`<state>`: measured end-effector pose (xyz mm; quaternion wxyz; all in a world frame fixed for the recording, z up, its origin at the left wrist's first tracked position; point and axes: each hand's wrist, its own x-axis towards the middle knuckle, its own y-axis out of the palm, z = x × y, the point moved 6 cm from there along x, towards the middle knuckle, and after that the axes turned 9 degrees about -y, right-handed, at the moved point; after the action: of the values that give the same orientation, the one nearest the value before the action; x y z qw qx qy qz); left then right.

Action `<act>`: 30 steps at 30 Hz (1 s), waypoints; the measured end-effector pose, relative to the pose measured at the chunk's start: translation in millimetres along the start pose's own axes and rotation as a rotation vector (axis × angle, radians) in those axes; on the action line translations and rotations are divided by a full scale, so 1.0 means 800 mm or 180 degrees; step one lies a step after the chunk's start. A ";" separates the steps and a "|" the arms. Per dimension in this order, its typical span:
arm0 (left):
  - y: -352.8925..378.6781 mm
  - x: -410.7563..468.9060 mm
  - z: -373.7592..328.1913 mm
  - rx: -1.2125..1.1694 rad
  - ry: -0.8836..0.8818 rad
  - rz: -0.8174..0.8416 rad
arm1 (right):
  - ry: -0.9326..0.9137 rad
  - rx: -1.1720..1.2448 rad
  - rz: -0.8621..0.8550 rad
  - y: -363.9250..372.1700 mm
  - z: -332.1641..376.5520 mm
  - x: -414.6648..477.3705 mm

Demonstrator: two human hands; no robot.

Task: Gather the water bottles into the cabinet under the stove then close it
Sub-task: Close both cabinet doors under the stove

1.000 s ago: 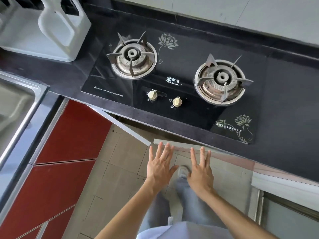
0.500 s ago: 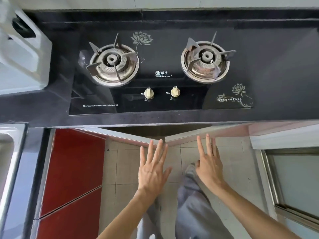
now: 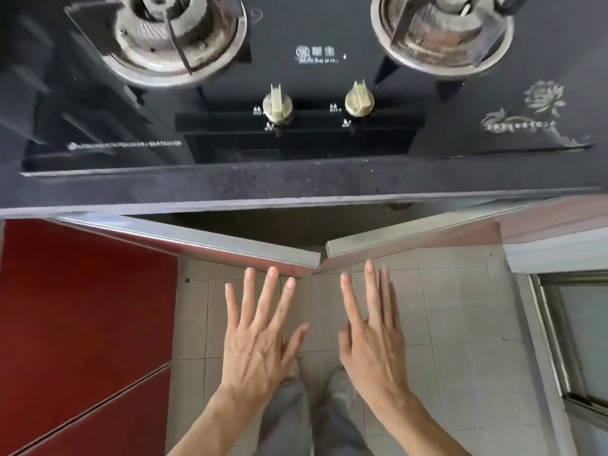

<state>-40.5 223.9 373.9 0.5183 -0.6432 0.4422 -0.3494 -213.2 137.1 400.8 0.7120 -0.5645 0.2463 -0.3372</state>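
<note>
Down the left edge of the frame, a glossy red cabinet front (image 3: 82, 307) filled the lower corner, a thin seam running slantwise across it. Above it, upper left, sat the left burner (image 3: 174, 34) on the black glass stove (image 3: 98, 120), with the dark table (image 3: 296, 185) edge crossing the whole frame just below.

Under that edge was the cabinet (image 3: 263, 228), and it was not shut. The left door (image 3: 214, 240) swung out toward the camera, its pale top edge slanting down to the centre. And there was the left hand (image 3: 260, 347), lower centre, flat and fanned, grip wide and holding nothing. Its fingertips (image 3: 272, 273) were right up at the door's face near the free edge, though actual contact could not be told.

In the middle, two cream knobs stood on the stove: the left knob (image 3: 277, 105) and the right knob (image 3: 358, 100). Below them the two doors made a shallow V, free edges nearly meeting, with a narrow gap between. Behind them there was only a dark wedge of cabinet, and no bottles could be made out in it. Grey trousers (image 3: 296, 416) and a tiled floor (image 3: 460, 324) showed at the bottom.

Next came the right hand (image 3: 371, 343), fingers straight and close together, grip open and empty, with its fingertips (image 3: 369, 266) at the lower edge of the right door (image 3: 411, 236). That door angled away to the right under the table.

Upper right had the right burner (image 3: 441, 31), then a pale flower decal (image 3: 539, 103) on the glass. At far right, a metal-framed panel (image 3: 579, 340) ran down the frame's edge.
</note>
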 end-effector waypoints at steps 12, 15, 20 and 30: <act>0.075 0.027 0.000 0.0057 -0.0079 -0.0376 | -0.0216 0.0157 -0.0589 0.049 -0.025 0.036; 0.075 0.030 0.001 0.0020 -0.0073 -0.0454 | -0.0308 0.0160 -0.0618 0.046 -0.026 0.038; 0.075 0.032 -0.003 0.0043 -0.0113 -0.0499 | -0.0374 0.0130 -0.0572 0.049 -0.032 0.043; 0.081 0.048 0.003 0.0210 -0.0088 -0.0454 | -0.0512 0.0058 -0.0618 0.051 -0.039 0.056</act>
<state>-37.4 184.6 309.6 0.5191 -0.6604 0.3763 -0.3910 -198.7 88.4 355.1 0.6985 -0.6045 0.1295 -0.3605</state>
